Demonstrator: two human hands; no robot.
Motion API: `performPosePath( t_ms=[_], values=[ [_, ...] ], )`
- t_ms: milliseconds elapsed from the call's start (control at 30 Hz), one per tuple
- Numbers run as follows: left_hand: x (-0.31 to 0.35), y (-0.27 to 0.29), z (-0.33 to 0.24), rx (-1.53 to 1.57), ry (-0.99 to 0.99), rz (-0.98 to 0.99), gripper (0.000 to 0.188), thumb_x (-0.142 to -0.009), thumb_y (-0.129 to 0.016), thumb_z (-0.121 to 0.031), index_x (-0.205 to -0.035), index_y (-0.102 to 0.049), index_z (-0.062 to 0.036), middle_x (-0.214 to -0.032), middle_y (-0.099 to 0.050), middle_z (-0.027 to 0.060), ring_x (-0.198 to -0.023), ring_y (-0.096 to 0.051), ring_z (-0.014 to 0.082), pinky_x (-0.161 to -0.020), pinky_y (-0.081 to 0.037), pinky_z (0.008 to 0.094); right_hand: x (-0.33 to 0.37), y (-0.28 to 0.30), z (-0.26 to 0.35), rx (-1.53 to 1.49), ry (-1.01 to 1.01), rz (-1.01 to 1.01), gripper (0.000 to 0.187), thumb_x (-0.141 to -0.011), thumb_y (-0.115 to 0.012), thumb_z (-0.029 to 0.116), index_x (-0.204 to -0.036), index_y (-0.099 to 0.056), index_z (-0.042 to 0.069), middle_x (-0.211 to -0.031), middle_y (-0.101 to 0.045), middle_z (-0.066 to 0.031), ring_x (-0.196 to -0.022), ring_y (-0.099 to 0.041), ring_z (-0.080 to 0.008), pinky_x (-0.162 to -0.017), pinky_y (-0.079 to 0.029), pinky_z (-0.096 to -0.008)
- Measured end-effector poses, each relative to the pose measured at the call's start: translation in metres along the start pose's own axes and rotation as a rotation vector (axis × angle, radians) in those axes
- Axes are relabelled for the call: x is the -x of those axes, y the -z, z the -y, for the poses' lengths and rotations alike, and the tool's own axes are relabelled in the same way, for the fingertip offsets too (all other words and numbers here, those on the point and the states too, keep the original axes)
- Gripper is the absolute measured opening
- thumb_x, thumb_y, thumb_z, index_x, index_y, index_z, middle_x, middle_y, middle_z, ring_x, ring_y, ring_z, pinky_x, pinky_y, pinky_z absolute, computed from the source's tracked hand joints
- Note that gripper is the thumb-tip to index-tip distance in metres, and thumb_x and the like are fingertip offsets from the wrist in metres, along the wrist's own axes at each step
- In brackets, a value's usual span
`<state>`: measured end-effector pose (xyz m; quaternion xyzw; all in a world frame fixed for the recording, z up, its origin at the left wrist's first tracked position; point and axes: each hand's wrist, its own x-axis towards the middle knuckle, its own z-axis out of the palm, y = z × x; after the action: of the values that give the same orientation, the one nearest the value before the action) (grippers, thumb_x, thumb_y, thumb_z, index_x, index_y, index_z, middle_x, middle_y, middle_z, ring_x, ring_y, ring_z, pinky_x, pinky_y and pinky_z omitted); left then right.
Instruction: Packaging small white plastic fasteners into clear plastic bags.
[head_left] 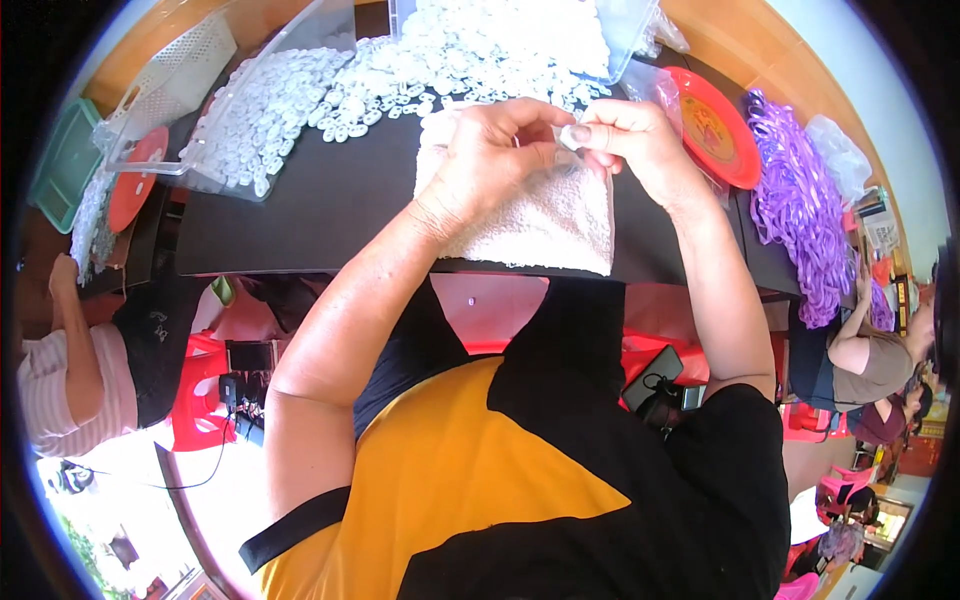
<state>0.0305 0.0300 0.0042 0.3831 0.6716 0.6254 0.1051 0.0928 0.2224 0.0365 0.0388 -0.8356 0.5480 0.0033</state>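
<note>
Above a white towel (pixel 540 225) on the dark table, my two hands meet at a small white plastic piece (pixel 571 138). My right hand (pixel 645 145) pinches it between thumb and forefinger. From the other side my left hand (pixel 490 150) is closed, its thumb and forefinger curled at the same piece. The fingers partly cover it, so its full shape is hidden. Just beyond the hands lies a big heap of small white oval pieces with holes (pixel 430 75).
More white pieces spill from a clear tub (pixel 215 165) on the left. A red plate (pixel 715 130) and a bundle of purple ribbons (pixel 800 210) lie to the right. A white basket (pixel 180 70) stands at far left. Other people sit at both sides.
</note>
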Motion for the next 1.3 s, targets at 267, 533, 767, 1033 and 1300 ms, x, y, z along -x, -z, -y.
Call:
performPosePath(
  t_ms=[267,533,767,1033,1300],
  values=[
    [-0.002,0.001,0.002,0.018,-0.015,-0.043,0.021,-0.078,-0.075,-0.004,-0.097,-0.067,-0.0013,-0.082,-0.068,0.0028,-0.077,-0.062,0.0069,-0.075,-0.052,0.0225,-0.003,-0.007,-0.001,-0.103,-0.013,0.011,0.027,-0.091,-0.062,0.025,-0.073,-0.061,0.005,-0.058,-0.053,0.0008,-0.053,-0.052,-0.0072,-0.051,-0.035,-0.0207],
    [-0.001,0.002,0.003,-0.080,-0.075,-0.089,0.021,-0.077,-0.076,-0.005,-0.095,-0.066,-0.0016,-0.080,-0.068,0.0030,-0.074,-0.063,0.0075,-0.071,-0.052,0.0233,0.002,-0.010,0.006,-0.181,-0.005,-0.010,0.024,-0.092,-0.059,0.023,-0.078,-0.063,0.005,-0.062,-0.054,0.0014,-0.055,-0.053,-0.0073,-0.052,-0.036,-0.0202],
    [0.001,0.002,0.003,-0.132,-0.129,-0.082,0.021,-0.079,-0.074,-0.005,-0.098,-0.066,-0.0017,-0.082,-0.068,0.0040,-0.075,-0.063,0.0079,-0.072,-0.052,0.0232,0.004,-0.019,0.005,-0.190,-0.036,-0.064,0.023,-0.094,-0.056,0.019,-0.082,-0.060,0.001,-0.064,-0.053,-0.0010,-0.057,-0.053,-0.0099,-0.055,-0.037,-0.0209],
    [0.008,0.028,-0.049,-0.009,-0.120,-0.492,0.022,-0.077,-0.078,-0.009,-0.093,-0.068,0.0012,-0.075,-0.065,0.0033,-0.065,-0.059,0.0072,-0.060,-0.051,0.0200,-0.035,-0.015,0.008,-0.219,0.069,-0.129,0.021,-0.089,-0.061,0.022,-0.082,-0.065,0.002,-0.059,-0.056,-0.0002,-0.053,-0.054,-0.0073,-0.049,-0.034,-0.0214],
    [-0.013,0.213,-0.089,-0.911,-0.125,-0.708,0.020,-0.075,-0.074,-0.014,-0.093,-0.073,-0.0046,-0.077,-0.069,0.0024,-0.066,-0.060,0.0092,-0.062,-0.049,0.0247,-0.045,-0.009,-0.025,-0.291,0.055,-0.175,0.023,-0.091,-0.061,0.023,-0.082,-0.064,0.003,-0.057,-0.049,0.0038,-0.051,-0.052,-0.0068,-0.048,-0.031,-0.0206]
  ],
)
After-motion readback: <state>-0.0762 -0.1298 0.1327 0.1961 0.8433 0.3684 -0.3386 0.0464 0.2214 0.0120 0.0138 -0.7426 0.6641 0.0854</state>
